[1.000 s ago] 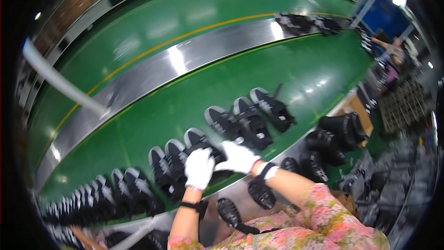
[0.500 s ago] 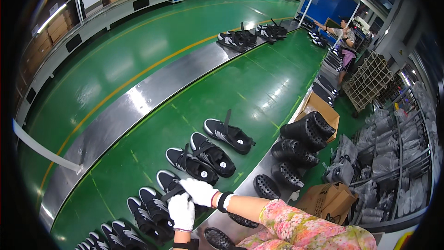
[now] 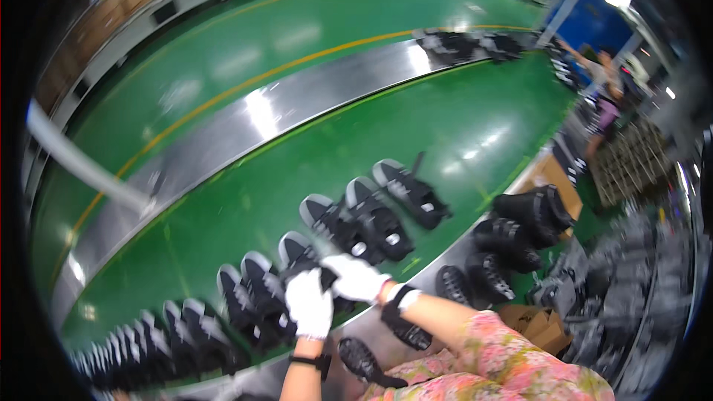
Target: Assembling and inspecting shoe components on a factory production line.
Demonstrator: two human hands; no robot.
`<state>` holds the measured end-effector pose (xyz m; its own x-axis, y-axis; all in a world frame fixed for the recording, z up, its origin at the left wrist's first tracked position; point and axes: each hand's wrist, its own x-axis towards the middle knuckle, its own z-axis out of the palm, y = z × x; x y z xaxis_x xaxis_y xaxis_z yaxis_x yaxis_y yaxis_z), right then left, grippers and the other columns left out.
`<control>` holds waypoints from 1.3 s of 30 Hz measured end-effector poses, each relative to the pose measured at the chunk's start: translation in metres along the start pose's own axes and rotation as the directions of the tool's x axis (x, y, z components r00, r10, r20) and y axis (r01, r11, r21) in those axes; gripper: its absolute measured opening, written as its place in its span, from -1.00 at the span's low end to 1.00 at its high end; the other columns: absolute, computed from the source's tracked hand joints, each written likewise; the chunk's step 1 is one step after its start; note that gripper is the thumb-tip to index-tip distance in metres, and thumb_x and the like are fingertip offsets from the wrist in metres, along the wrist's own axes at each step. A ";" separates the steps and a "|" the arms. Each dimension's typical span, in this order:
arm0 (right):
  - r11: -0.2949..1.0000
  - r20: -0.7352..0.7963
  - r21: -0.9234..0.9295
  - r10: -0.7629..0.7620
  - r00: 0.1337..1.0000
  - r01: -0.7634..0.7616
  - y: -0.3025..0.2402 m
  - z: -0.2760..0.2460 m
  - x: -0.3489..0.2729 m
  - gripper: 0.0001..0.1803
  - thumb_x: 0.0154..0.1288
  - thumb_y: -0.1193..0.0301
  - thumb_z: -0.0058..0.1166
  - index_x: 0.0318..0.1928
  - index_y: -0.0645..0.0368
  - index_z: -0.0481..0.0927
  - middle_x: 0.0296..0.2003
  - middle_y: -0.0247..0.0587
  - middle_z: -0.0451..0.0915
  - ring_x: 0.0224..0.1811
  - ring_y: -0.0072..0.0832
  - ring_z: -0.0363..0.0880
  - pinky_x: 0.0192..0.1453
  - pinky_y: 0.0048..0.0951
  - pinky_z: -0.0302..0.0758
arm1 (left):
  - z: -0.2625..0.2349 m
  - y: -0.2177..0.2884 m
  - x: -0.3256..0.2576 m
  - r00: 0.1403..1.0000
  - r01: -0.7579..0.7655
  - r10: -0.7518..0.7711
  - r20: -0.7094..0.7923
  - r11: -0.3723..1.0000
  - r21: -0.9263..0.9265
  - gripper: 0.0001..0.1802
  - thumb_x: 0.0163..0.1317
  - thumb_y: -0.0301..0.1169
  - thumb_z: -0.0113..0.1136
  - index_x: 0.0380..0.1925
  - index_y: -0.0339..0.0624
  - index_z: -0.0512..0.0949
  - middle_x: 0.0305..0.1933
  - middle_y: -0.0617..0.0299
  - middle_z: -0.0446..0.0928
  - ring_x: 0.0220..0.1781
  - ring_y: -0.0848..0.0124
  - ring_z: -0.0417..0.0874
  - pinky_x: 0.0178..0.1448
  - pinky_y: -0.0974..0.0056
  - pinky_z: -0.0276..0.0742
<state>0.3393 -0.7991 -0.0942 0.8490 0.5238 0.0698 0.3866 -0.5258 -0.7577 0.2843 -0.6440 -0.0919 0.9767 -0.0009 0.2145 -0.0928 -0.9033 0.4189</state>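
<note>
Both my hands wear white gloves and work on one black shoe (image 3: 295, 249) with a grey toe, standing on the green conveyor belt (image 3: 312, 160). My left hand (image 3: 310, 306) is closed at its near side, over the opening. Against the shoe's right side, my right hand (image 3: 354, 278) is closed with its fingertips near a dark strap (image 3: 327, 276). The gloves cover much of the shoe, and motion blurs the fingers. To the right stand three similar shoes, the farthest one (image 3: 412, 194) with its strap sticking up. Another black shoe (image 3: 260, 282) is just left.
Several more shoes (image 3: 141, 345) line the belt leftward. Black shoe lasts (image 3: 490, 278) stand on the metal ledge at right, beside a cardboard box (image 3: 558, 186). A brown paper bag (image 3: 536, 327) and a rack of grey plastic-wrapped items (image 3: 639, 289) are farther right. Another person (image 3: 605, 85) works beyond.
The view has swung left, shifting the belt, shoes and far person rightward in the picture. Both hands remain at the same shoe, the left one now more over its opening.
</note>
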 end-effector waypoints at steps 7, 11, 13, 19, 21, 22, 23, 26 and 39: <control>0.946 -0.072 0.263 0.213 0.974 -0.188 0.002 0.013 0.002 -0.66 0.44 0.32 0.00 0.10 0.17 0.64 0.02 -0.05 0.64 0.11 -0.20 0.59 0.24 -0.28 0.48 | 0.014 0.003 -0.025 0.995 0.066 -0.076 -0.060 0.984 -0.165 -0.51 0.16 -0.33 0.25 0.12 -0.21 0.53 0.06 -0.06 0.57 0.16 -0.03 0.53 0.30 -0.04 0.38; 0.961 -0.007 0.197 0.198 0.980 -0.193 0.006 0.012 0.005 -0.68 0.40 0.36 0.04 0.09 0.15 0.65 0.01 -0.08 0.63 0.10 -0.21 0.59 0.25 -0.29 0.46 | 0.004 0.000 -0.055 0.936 0.282 -0.325 -0.131 0.920 -0.271 -0.51 0.26 -0.31 0.24 0.15 -0.29 0.50 0.14 -0.12 0.53 0.21 -0.02 0.51 0.31 -0.03 0.37; 0.975 0.027 0.164 0.144 0.989 -0.147 0.006 0.010 0.007 -0.68 0.41 0.35 0.03 0.08 0.14 0.65 -0.02 -0.08 0.63 0.08 -0.20 0.59 0.23 -0.30 0.46 | -0.002 0.002 -0.059 0.858 0.439 -0.479 -0.185 0.871 -0.221 -0.47 0.27 -0.35 0.22 0.20 -0.34 0.44 0.17 -0.16 0.50 0.25 -0.01 0.48 0.33 -0.03 0.37; 0.999 0.100 0.033 0.010 0.995 -0.013 0.006 0.000 0.015 -0.69 0.41 0.34 0.03 0.08 0.12 0.65 -0.08 -0.07 0.63 0.01 -0.15 0.60 0.15 -0.27 0.49 | -0.006 -0.003 -0.029 0.854 0.517 -0.520 0.013 0.851 0.091 -0.63 0.35 -0.26 0.08 0.08 -0.18 0.50 -0.04 0.00 0.58 0.02 0.07 0.62 0.08 -0.03 0.51; 1.000 0.082 -0.011 -0.014 0.997 0.015 0.004 0.002 0.015 -0.70 0.40 0.34 0.05 0.07 0.12 0.65 -0.10 -0.07 0.63 0.00 -0.15 0.60 0.12 -0.26 0.51 | 0.004 -0.013 -0.039 0.881 0.449 -0.470 0.055 0.868 0.213 -0.81 0.39 -0.25 0.00 -0.15 -0.03 0.54 -0.35 0.19 0.57 -0.34 0.16 0.67 -0.26 -0.01 0.56; 1.000 0.086 -0.007 -0.016 0.996 0.017 0.004 0.002 0.015 -0.70 0.40 0.34 0.05 0.07 0.12 0.65 -0.10 -0.07 0.63 0.00 -0.15 0.60 0.12 -0.26 0.51 | 0.010 -0.014 -0.045 0.879 0.453 -0.474 0.055 0.865 0.216 -0.81 0.39 -0.25 0.00 -0.15 -0.03 0.54 -0.35 0.19 0.57 -0.34 0.16 0.67 -0.26 -0.01 0.56; 1.000 0.086 0.027 0.008 0.996 -0.011 0.005 0.001 0.015 -0.70 0.40 0.34 0.06 0.07 0.12 0.65 -0.10 -0.07 0.64 0.00 -0.15 0.61 0.12 -0.26 0.51 | 0.013 -0.012 -0.047 0.881 0.450 -0.468 0.065 0.873 0.188 -0.79 0.39 -0.25 -0.01 -0.13 -0.04 0.54 -0.36 0.17 0.58 -0.35 0.15 0.68 -0.28 0.01 0.56; 0.997 0.077 0.073 0.021 0.997 -0.027 0.008 0.004 0.015 -0.70 0.40 0.35 0.06 0.07 0.12 0.65 -0.09 -0.07 0.64 0.00 -0.15 0.61 0.13 -0.25 0.51 | 0.021 -0.004 -0.051 0.892 0.428 -0.444 0.081 0.889 0.162 -0.72 0.40 -0.28 -0.04 0.00 -0.08 0.54 -0.39 0.11 0.59 -0.39 0.12 0.68 -0.35 0.04 0.58; 0.767 0.401 0.413 0.332 0.854 -0.492 0.014 0.005 -0.011 -0.69 0.37 0.34 0.03 0.01 0.24 0.61 -0.10 -0.02 0.66 -0.06 -0.09 0.65 0.08 -0.24 0.54 | 0.016 -0.006 -0.054 0.858 0.514 -0.507 0.084 0.841 -0.168 -0.38 0.26 -0.16 0.19 0.25 -0.25 0.39 0.05 -0.13 0.54 0.06 -0.05 0.60 0.13 -0.03 0.52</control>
<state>0.3337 -0.8089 -0.1086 0.7087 0.5418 -0.4519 -0.2694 -0.3842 -0.8831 0.2347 -0.6453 -0.1201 0.9010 0.4215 -0.1028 0.3916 -0.6879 0.6111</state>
